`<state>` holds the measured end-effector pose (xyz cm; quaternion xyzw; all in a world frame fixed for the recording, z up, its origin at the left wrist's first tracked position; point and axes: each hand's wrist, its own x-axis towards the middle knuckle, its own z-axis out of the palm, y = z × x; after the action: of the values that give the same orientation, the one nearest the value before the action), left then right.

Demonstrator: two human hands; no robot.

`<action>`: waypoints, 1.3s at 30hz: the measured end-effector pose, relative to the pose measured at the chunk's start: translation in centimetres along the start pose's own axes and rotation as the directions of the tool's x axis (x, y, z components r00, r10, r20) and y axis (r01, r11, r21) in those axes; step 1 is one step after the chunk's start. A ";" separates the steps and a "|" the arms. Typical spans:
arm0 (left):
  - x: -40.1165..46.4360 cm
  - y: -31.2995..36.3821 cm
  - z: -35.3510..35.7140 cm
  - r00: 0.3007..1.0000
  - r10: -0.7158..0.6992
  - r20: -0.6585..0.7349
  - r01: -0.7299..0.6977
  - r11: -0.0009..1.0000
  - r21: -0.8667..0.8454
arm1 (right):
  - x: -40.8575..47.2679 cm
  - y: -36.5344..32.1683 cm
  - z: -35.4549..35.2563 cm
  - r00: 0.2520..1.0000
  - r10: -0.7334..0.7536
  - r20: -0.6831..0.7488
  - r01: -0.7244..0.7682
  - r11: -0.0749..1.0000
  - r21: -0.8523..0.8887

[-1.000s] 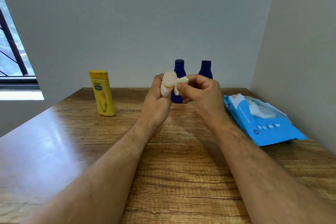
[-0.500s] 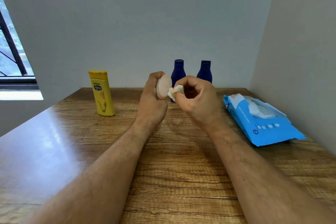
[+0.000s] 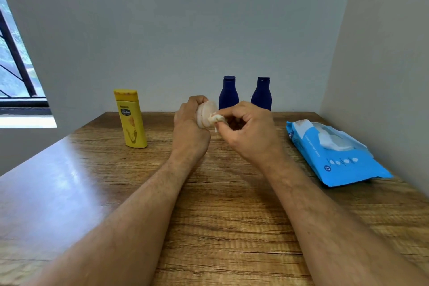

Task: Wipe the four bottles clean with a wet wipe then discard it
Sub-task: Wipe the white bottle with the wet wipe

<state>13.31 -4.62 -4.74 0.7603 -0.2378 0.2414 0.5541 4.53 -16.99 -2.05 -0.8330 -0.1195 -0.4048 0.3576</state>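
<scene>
Left hand (image 3: pixel 189 127) wrapped round a pale bottle (image 3: pixel 205 115), raised mid-table, nearer than the two blue bottles (image 3: pixel 228 95). Right hand (image 3: pixel 249 133) pinching the wet wipe (image 3: pixel 217 119) against its end, perhaps the cap. Best rubbed with small firm circles, turning the bottle gradually.

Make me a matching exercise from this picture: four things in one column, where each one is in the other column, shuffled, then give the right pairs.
Things
1. yellow bottle
2. pale bottle
3. wet wipe
4. blue wipes pack

Places
A. pinched in the right hand, against the pale bottle
B. lying on the table by the right wall
C. standing on the table, left of both hands
D. gripped in the left hand, off the table

Pairs: 1-C, 2-D, 3-A, 4-B
</scene>
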 end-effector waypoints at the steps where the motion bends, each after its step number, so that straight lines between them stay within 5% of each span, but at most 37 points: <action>1: 0.1 0.0 -0.1 1.000 -0.006 -0.011 0.005 1.000 -0.003 | -0.1 0.0 0.0 0.999 -0.014 0.036 0.013 1.000 0.006; 10: -0.2 0.5 0.2 0.996 0.022 0.082 -0.021 1.000 -0.019 | 0.3 -0.1 0.0 0.979 -0.056 -0.198 0.047 0.998 -0.051; 18: -0.1 0.2 -0.1 0.999 0.022 0.028 -0.022 1.000 0.010 | -0.1 -0.3 0.0 0.999 -0.030 0.024 0.030 1.000 0.011; 34: -0.6 0.8 0.5 0.989 0.092 0.120 -0.098 0.994 0.046 | 0.3 -0.5 -0.3 0.974 -0.018 -0.226 -0.005 0.995 -0.099; 39: -0.7 0.8 0.2 0.996 0.050 0.076 -0.053 0.997 0.048 | -0.1 -0.6 -0.1 0.998 -0.061 -0.019 0.061 0.998 -0.018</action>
<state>12.32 -4.99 -4.64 0.7760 -0.2717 0.2329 0.5193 4.11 -16.57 -1.76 -0.8282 -0.1378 -0.4245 0.3389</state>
